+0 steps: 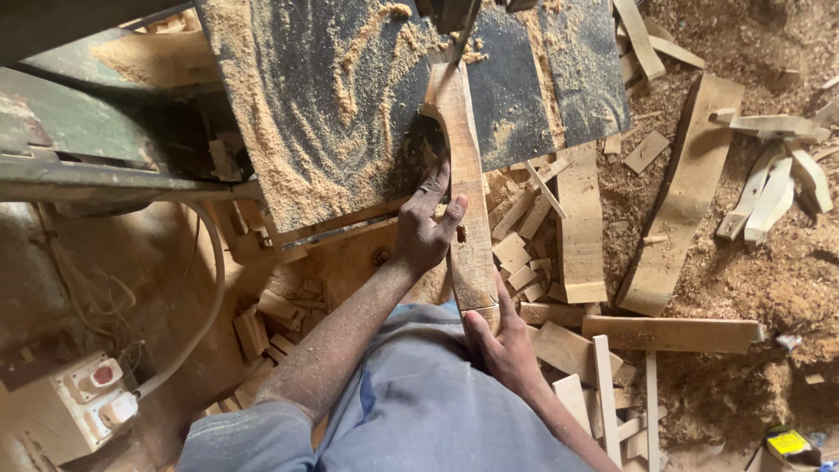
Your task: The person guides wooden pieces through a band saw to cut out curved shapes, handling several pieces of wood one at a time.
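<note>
Wood plank [463,175] is clamped in both hands, left hand [426,229] midway, right hand [502,341] at its near end, and fingers could slip toward the saw blade [463,26] on the dusty desk [350,114].

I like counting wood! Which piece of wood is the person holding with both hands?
The long curved brown wooden piece on the dusty saw table; both hands, left and right, grip it. Others lie loose on the floor.

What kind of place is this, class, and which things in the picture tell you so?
Most likely a woodworking shop. A sawdust-covered saw table carries a curved wooden piece that the left hand and right hand hold, and offcuts and sawdust litter the floor.
</note>
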